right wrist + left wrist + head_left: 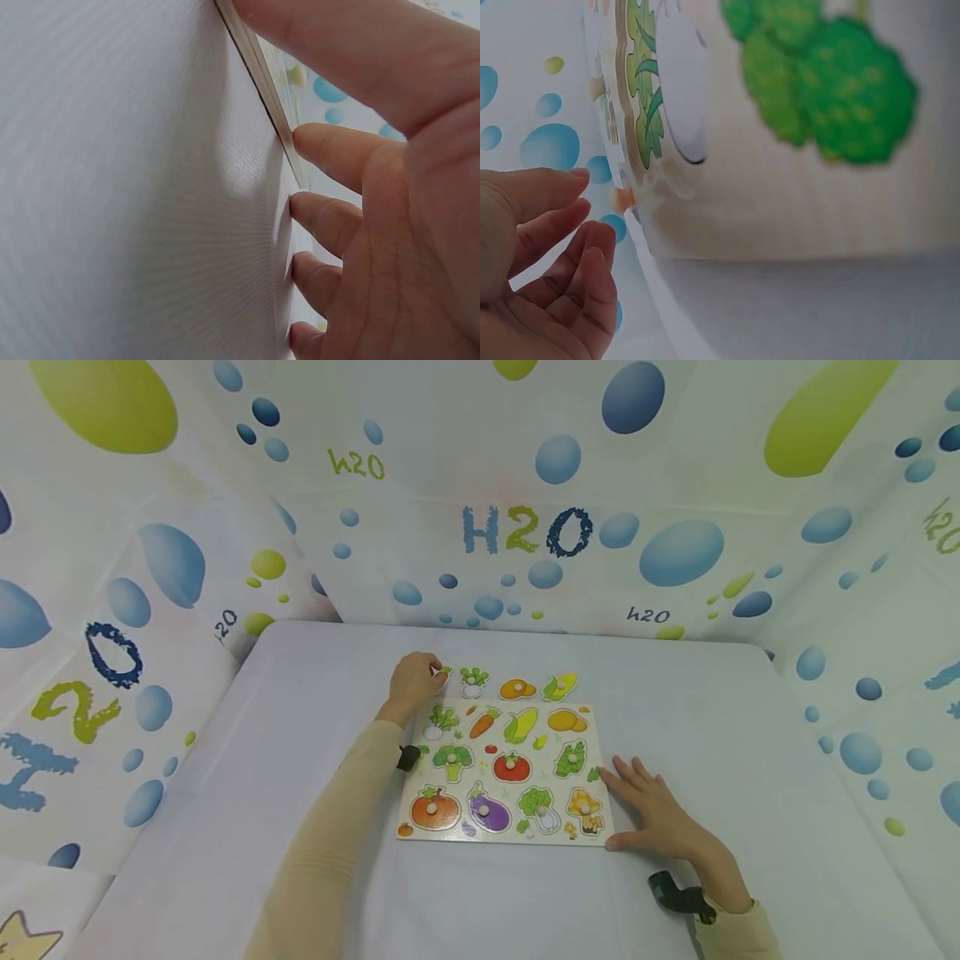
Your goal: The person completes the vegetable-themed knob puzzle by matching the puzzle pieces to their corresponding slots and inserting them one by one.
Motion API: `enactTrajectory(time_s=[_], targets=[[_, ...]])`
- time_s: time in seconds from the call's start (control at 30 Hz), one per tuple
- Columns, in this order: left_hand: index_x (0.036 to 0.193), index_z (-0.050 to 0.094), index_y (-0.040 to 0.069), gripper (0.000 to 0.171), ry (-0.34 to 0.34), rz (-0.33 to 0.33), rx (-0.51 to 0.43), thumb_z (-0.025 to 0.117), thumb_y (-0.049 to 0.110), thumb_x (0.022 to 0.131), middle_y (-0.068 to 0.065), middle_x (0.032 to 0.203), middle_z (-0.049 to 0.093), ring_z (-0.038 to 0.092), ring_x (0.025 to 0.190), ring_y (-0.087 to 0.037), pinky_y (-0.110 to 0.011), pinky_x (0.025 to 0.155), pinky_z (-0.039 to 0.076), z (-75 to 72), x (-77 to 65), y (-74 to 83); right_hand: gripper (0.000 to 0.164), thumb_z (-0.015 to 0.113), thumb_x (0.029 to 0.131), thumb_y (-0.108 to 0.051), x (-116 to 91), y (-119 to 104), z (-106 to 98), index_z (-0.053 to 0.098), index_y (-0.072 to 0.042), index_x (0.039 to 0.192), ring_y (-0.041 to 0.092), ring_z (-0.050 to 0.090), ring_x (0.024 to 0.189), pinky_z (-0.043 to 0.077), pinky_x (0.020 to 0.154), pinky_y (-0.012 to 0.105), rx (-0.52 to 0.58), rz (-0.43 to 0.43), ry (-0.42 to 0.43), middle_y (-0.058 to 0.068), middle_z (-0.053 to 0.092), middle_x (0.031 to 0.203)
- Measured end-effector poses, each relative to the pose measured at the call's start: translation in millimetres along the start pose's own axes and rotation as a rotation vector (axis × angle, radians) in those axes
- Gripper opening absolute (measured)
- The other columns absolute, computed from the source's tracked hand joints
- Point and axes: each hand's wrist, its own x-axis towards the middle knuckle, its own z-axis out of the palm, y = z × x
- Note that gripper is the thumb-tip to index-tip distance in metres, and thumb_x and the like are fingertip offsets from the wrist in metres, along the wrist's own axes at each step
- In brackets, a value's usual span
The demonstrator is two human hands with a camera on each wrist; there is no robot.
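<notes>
A wooden vegetable puzzle board (491, 835) lies flat on the table. My left hand (415, 683) is past its far left corner, over a puzzle piece with a green top (447, 671) that it partly hides. In the left wrist view the thumb and fingers (544, 187) are loosely bent, with a gap between them and nothing held. A radish piece (473, 682), a potato piece (517, 689) and a corn piece (560, 687) lie in a row behind the board. My right hand (660, 814) rests with spread fingers, thumb and forefinger at the board's right edge.
Knobbed pieces sit in the board's nearer rows, among them a tomato (512, 767), a pumpkin (435, 811) and an eggplant (490, 812). The far row shows printed vegetables without knobs. A white cloth (300, 693) covers the table; patterned sheets (480, 468) hang around it.
</notes>
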Motion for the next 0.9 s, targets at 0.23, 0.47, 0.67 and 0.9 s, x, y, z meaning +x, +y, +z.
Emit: enactTrajectory(time_s=[0.23,0.47,0.67,0.9], targets=[[0.107,0.069,-0.004,0.022,-0.059,-0.062,0.011,0.064,0.011,0.091,-0.019,0.107,0.069,0.064,0.096,-0.033,-0.043,0.084,0.053,2.4,0.6,-1.3,0.104,0.083,0.066,-0.049,-0.5,-0.1,0.3,0.037,-0.011,0.151,0.049,0.005,0.147,0.003,0.111,0.071,-0.009,0.006,0.001,0.021,0.02,0.16],[0.107,0.068,-0.007,0.022,-0.081,-0.065,-0.012,0.061,0.007,0.092,-0.022,0.109,0.069,0.065,0.099,-0.035,-0.044,0.087,0.053,5.8,1.3,-4.2,0.103,0.083,0.067,-0.05,-1.7,-1.1,-0.6,0.037,-0.01,0.15,0.05,0.007,0.146,0.005,0.11,0.073,-0.016,-0.011,0.016,0.023,0.022,0.159],[0.105,0.068,-0.009,0.021,-0.071,-0.045,0.0,0.059,0.006,0.093,-0.024,0.107,0.069,0.065,0.098,-0.036,-0.044,0.086,0.053,8.1,3.2,-5.7,0.102,0.083,0.067,-0.049,-1.7,-1.4,-1.1,0.037,-0.01,0.15,0.05,0.006,0.146,0.004,0.11,0.072,-0.01,-0.009,0.016,0.023,0.022,0.159],[0.105,0.068,-0.009,0.021,-0.074,-0.041,0.003,0.059,0.005,0.094,-0.024,0.107,0.068,0.065,0.099,-0.036,-0.043,0.087,0.053,9.0,3.4,-5.4,0.103,0.083,0.067,-0.049,-0.7,1.7,0.8,0.037,-0.011,0.151,0.049,0.006,0.147,0.004,0.11,0.072,-0.015,-0.006,0.007,0.022,0.021,0.16]])
